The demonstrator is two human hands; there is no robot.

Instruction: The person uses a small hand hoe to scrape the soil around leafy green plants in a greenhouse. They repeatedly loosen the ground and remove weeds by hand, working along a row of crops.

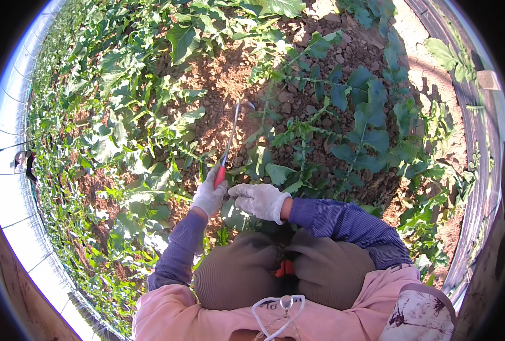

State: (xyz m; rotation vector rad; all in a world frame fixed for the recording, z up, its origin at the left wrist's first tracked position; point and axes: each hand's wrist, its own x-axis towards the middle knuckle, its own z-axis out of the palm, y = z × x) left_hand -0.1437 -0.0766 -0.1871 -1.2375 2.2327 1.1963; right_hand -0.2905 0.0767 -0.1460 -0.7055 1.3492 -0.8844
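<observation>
My left hand (209, 197), in a white knit glove, grips the red handle (220, 175) of a small hand hoe. Its thin, bent metal shank (232, 135) reaches forward, and the small head (247, 103) is at or just above the brown soil (220, 111). Beside it, my right hand (258, 201) wears a similar glove. That palm faces downward and its fingers point left, close to the left thumb; I see nothing held in it. Lobed green leaves (280, 173) lie just ahead of the right hand.
Dense leafy plants (116, 128) cover the left side. More broad leaves (363, 128) spread over clods on the right. Beyond them runs a dark ground sheet (476, 140). Pale greenhouse film (7, 179) curves along the left edge. My bent knees (239, 273) are close below my hands.
</observation>
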